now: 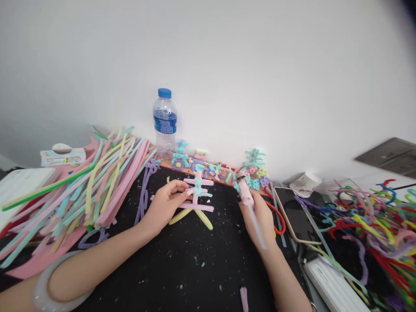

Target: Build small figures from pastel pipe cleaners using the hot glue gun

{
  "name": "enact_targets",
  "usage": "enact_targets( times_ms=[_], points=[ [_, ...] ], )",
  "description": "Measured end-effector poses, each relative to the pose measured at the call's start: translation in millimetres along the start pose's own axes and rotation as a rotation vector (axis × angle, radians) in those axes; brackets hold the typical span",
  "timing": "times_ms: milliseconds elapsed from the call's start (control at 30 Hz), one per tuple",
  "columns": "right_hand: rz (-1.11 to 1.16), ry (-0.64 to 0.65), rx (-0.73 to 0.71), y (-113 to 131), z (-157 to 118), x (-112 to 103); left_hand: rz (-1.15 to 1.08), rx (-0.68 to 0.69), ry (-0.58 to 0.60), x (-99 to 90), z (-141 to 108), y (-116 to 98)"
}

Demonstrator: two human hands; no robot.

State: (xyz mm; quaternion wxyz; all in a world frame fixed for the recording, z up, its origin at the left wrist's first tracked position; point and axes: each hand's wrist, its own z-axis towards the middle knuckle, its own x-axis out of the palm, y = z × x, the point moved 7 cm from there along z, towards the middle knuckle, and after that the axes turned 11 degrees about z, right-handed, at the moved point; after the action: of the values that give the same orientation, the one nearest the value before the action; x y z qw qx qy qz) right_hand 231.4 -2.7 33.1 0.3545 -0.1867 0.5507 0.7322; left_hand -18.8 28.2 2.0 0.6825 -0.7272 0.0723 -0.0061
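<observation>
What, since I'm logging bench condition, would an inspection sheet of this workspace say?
Surface: black mat, littered with tiny scraps.
Work items: pipe-cleaner frame; yellow stems at its lower edge, attachment unclear; pink tool, likely a glue gun.
Clutter: pastel stems at left, coloured stems at right; phone, paper cup, clear bottle.
Hands: left hand pinches the frame; right hand grips the pink tool.
Cables: dark line at right, possibly a cord; too small to tell.
Surroundings: pale wall, grey wall panel.
</observation>
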Motion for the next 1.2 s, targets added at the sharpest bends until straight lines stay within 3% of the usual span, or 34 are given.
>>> enact_targets(
  times_ms=[200,300,400,533,700,867,967,1200],
  points=[
    [-0.176,-0.007,-0.147,1.8,0.0,5.4,0.046,0.004,0.010,2.3,-3.1,-3.7],
    [-0.025,0.004,-0.281,24.5,-8.0,5.2,0.039,0.002,0.033,5.5,-5.4,-6.7],
    [0.122,0.125,-0.399,48.9,-19.0,14.5,0.016,0.001,0.075,10.3,-7.1,-6.1],
    [0.236,0.178,-0.461,66.7,-30.0,24.1,-0.080,-0.044,0.188,21.0,-9.4,1.4],
    [0.302,0.151,-0.442,68.8,-35.5,24.8,-0.255,-0.198,0.303,32.2,-14.4,9.1],
    [0.335,0.160,-0.404,68.1,-36.0,24.1,-0.338,-0.268,0.352,36.7,-17.8,9.4],
    [0.376,0.176,-0.329,65.1,-33.3,25.9,-0.293,-0.243,0.351,35.8,-17.6,9.0],
    [0.603,0.221,0.008,44.0,-30.3,39.4,-0.039,-0.067,0.281,30.6,-16.0,-0.1]
  ],
)
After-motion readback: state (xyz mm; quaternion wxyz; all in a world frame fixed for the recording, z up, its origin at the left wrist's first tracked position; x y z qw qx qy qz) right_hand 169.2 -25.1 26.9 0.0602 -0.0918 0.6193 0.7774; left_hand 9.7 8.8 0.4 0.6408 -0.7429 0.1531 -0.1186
